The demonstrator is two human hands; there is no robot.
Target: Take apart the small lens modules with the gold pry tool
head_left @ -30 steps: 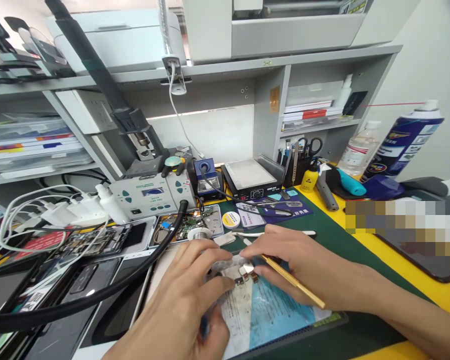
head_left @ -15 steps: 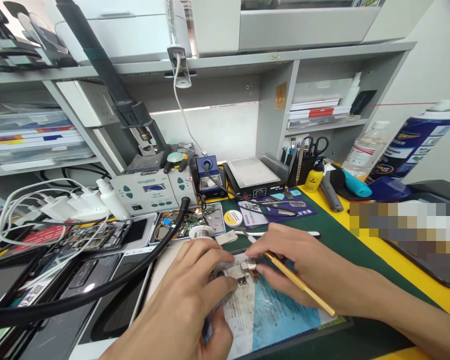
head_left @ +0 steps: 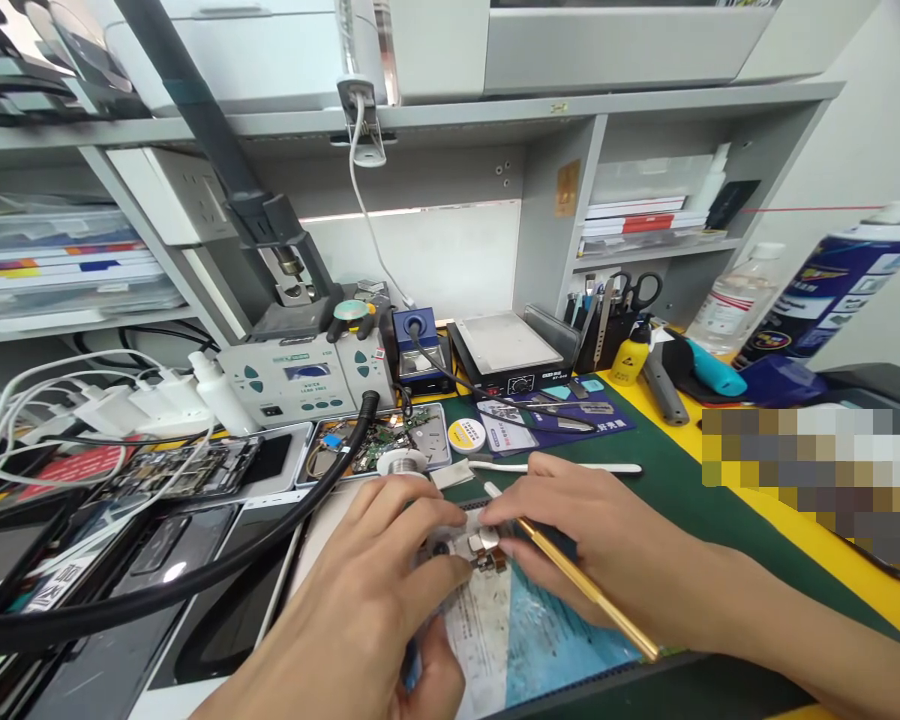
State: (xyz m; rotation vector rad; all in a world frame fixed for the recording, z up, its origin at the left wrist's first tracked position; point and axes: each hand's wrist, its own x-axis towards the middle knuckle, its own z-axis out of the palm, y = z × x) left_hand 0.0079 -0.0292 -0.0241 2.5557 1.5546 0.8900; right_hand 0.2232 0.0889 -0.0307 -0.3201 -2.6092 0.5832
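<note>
My right hand (head_left: pixel 570 530) is closed around a slim gold-handled tool (head_left: pixel 592 590), which slants across it with its butt end toward me. Its working end is hidden by the fingers. The same fingertips are at a small flex-cable part (head_left: pixel 487 545) with a silvery square and coppery ribbon. My left hand (head_left: pixel 390 580) rests opposite, fingers spread, its fingertips beside the small part; whether they press on it I cannot tell. Under both hands lies a worn white-and-blue work sheet (head_left: pixel 562 640). A small dark round piece (head_left: pixel 441 548) sits near the left fingers.
A thick black hose (head_left: pixel 270 540) crosses the left side above phones and boards. A solder spool (head_left: pixel 403 462) and white stick (head_left: pixel 592 469) lie behind my hands. Further back stand a hot-air station (head_left: pixel 307 380), soldering-iron holder (head_left: pixel 420 350) and heating plate (head_left: pixel 510 350).
My right hand has shifted slightly left and brought the silvery flex part closer to my left fingertips. The gold tool's butt end is a little lower. My left hand is nearly unmoved.
</note>
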